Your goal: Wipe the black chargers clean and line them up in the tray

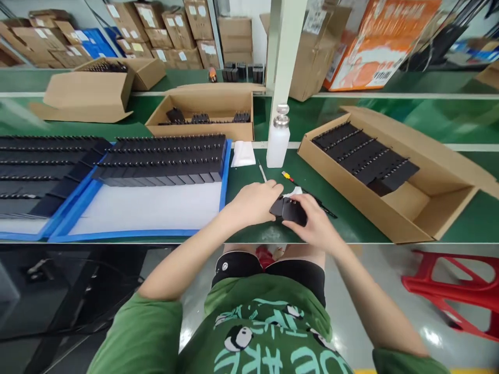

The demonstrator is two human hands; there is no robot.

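Note:
My left hand (pixel 260 203) and my right hand (pixel 312 221) meet over the green bench near its front edge. Between them is a small black box-shaped part (pixel 292 212) with tiny metal points on top. Fingers of both hands are closed on its sides; a seam makes it unclear whether it is one piece or two. Behind it lies a crumpled white wipe (pixel 294 192), partly covered by my right hand. A thin pen-like tool (pixel 262 171) rests just beyond my left fingers. A black tool with a yellow and red end (pixel 288 177) lies behind my right hand.
Blue-edged trays (pixel 225 182) on the left hold rows of similar black parts. An open carton (pixel 358 208) with black parts stands right, another carton (pixel 206 98) behind. A white pump bottle (pixel 278 140) stands by the post (pixel 286 57). A folded white cloth (pixel 243 154) lies beside it.

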